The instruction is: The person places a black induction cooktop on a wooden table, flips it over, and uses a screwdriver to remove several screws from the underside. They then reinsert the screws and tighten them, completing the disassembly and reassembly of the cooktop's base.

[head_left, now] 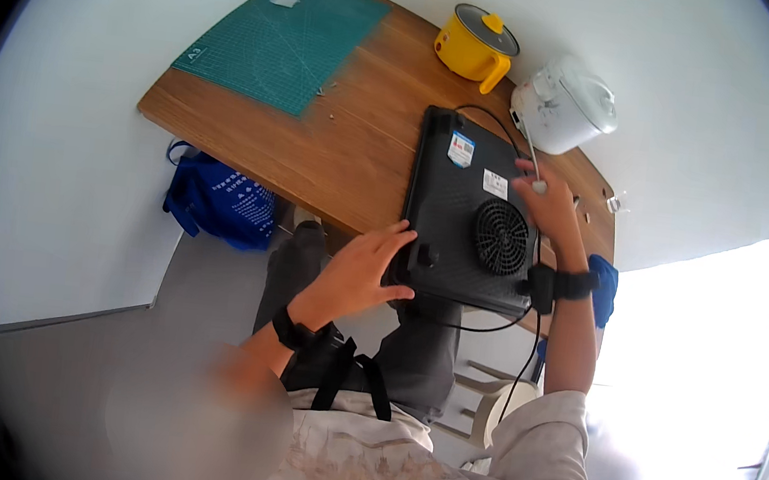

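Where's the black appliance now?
Head view, right of centre: the black appliance sits at the wooden table's near edge, between the left hand and right hand.

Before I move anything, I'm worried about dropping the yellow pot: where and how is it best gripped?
Probably by its handle, from the near side, reaching over the black appliance and closing around the handle's length. The yellow pot stands upright with the handle jutting toward you. The lid might lift off if pulled by its knob.

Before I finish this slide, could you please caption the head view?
Left hand touches a black appliance, right hand at a white cord.
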Demonstrator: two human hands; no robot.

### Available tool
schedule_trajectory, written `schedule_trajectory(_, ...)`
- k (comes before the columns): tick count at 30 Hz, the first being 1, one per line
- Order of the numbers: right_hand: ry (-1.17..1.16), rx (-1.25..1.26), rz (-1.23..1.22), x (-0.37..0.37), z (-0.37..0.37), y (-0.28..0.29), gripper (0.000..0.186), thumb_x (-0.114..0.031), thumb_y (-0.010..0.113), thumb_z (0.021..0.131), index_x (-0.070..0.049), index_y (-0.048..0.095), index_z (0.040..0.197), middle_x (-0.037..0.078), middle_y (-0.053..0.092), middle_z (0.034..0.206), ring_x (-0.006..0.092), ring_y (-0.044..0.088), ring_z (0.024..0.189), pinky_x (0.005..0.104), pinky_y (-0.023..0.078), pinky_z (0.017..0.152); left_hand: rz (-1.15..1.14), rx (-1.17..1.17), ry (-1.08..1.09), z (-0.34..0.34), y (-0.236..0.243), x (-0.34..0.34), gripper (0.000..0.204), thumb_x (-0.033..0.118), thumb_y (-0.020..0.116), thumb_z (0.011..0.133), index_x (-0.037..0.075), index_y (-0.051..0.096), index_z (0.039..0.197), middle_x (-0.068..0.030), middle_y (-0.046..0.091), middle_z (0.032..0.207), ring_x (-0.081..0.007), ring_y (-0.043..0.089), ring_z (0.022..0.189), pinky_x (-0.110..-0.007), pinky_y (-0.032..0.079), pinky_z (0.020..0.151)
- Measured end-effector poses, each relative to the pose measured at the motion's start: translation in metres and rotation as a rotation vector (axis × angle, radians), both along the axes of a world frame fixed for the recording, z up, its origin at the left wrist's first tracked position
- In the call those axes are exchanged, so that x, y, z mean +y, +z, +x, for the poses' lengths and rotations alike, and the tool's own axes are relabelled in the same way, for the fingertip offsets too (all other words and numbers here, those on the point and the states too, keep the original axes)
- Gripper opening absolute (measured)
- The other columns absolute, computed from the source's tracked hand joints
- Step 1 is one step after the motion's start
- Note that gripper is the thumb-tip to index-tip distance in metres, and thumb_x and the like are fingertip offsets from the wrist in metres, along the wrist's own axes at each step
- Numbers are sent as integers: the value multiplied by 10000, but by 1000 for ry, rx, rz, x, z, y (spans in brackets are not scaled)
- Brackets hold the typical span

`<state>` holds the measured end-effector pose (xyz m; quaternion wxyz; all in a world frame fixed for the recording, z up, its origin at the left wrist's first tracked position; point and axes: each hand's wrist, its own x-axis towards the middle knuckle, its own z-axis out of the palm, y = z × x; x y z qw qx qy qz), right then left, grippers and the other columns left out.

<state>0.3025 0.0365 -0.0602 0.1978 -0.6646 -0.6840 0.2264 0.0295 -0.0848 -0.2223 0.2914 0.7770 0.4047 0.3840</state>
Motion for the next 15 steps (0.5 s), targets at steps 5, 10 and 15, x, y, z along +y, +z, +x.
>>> schedule_trajectory(5, -141, 162, -28, -127, 27, -23, 312, -133, 699, 915, -80, 698, 1223, -2, 690, 827, 52, 535, 555, 232, 453, 480, -10, -37, 0, 1, -4, 3, 717, 427, 781, 851, 50, 492, 1387, -148, 470, 1514, -356, 491, 1342, -428, 419, 1098)
schedule_trajectory(10, -325, 416, -95, -210, 39, -80, 155, -121, 696, 915, -16, 703, 1028, 7, 667, 717, 38, 523, 519, 212, 403, 455, -65, -88, 8, 1, 0, -2, 571, 336, 777, 868, 17, 530, 1273, -157, 491, 1490, -361, 529, 1294, -418, 470, 1046)
schedule_trajectory(15, -448, 495, -239, -247, 42, -121, 171, -176, 717, 909, -27, 658, 848, 8, 636, 653, 41, 515, 501, 212, 394, 449, -38, -27, 44, 6, 2, -10, 516, 283, 746, 903, -5, 520, 1268, -160, 485, 1494, -357, 520, 1315, -410, 467, 1056)
